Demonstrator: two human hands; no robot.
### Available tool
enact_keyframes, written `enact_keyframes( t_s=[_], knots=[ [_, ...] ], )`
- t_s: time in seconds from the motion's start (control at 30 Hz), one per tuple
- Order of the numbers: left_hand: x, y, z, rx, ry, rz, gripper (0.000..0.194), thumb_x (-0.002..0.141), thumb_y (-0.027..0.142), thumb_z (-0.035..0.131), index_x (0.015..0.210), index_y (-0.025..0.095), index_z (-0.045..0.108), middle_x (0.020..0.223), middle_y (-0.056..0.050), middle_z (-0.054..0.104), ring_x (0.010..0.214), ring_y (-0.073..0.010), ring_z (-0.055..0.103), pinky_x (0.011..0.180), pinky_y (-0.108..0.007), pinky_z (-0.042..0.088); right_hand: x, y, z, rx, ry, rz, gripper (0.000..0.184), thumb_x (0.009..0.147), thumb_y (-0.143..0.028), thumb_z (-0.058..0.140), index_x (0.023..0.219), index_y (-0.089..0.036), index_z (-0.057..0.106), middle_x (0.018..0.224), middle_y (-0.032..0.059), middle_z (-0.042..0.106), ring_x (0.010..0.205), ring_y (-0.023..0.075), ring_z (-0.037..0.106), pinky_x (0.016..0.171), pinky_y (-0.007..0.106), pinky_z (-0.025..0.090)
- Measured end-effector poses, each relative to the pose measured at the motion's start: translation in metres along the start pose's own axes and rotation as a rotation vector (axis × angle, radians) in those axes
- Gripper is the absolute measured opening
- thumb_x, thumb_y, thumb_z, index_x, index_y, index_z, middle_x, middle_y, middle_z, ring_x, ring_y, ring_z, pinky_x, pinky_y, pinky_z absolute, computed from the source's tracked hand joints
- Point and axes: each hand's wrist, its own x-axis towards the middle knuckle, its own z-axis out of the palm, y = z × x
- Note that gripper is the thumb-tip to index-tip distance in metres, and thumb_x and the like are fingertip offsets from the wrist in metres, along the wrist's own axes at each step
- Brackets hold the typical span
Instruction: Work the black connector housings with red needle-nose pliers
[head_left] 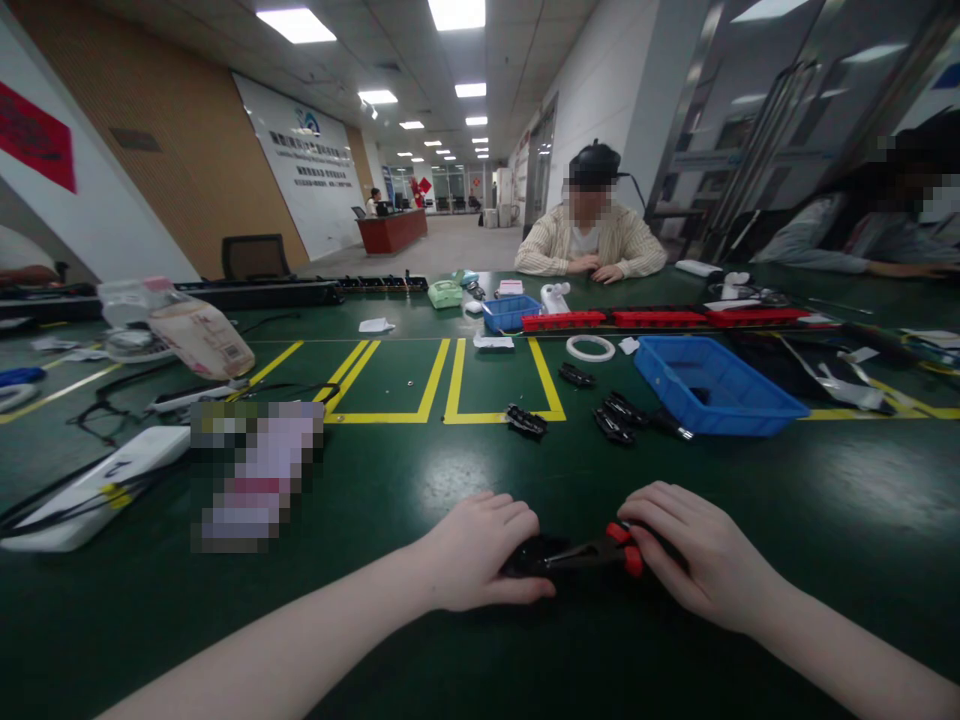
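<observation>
My left hand (484, 550) is closed around a small black plastic piece (529, 554) just above the green table, its thumb along the near side. From the right, my right hand (690, 550) grips the red-ended handles of pliers (592, 554). Their dark, narrow jaws point left and meet the black piece at my left fingers. Whether the jaws pinch it cannot be made out. Beyond my hands lie several similar black pieces (527, 421), close to a blue plastic bin (720, 385).
A white power strip (97, 490), a blurred flat object (266, 475) and a tilted bottle (199, 330) stand on the left. Yellow tape lines (390, 418) mark the table. Further back are a white ring (590, 348), red strips (652, 319) and a seated person (592, 235).
</observation>
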Motion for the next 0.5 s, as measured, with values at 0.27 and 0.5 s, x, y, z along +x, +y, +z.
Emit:
enact_keyframes(
  t_s=[0.27,0.5],
  knots=[
    [0.0001,-0.0017,0.0016,0.001,0.009,0.008,0.035,0.084,0.051,0.062,0.088,0.018,0.053,0.083,0.0,0.06,0.074,-0.0173,0.056,0.064,-0.028,0.038,0.0005,-0.0013,0.0021,-0.005,-0.011,-0.007,0.019,0.093,-0.02,0.04,0.092,-0.017,0.059,0.086,0.0062,0.064,0.076,0.0155,0.059,0.065,0.03,0.048],
    [0.0001,-0.001,0.0015,-0.044,0.016,0.007,0.033,0.086,0.049,0.061,0.089,0.017,0.054,0.084,0.0,0.06,0.075,-0.0176,0.056,0.066,-0.028,0.039,-0.0004,0.0022,-0.0016,-0.028,0.02,-0.025,0.02,0.092,-0.021,0.041,0.093,-0.017,0.06,0.086,0.0074,0.065,0.077,0.0164,0.06,0.066,0.031,0.048]
  ],
)
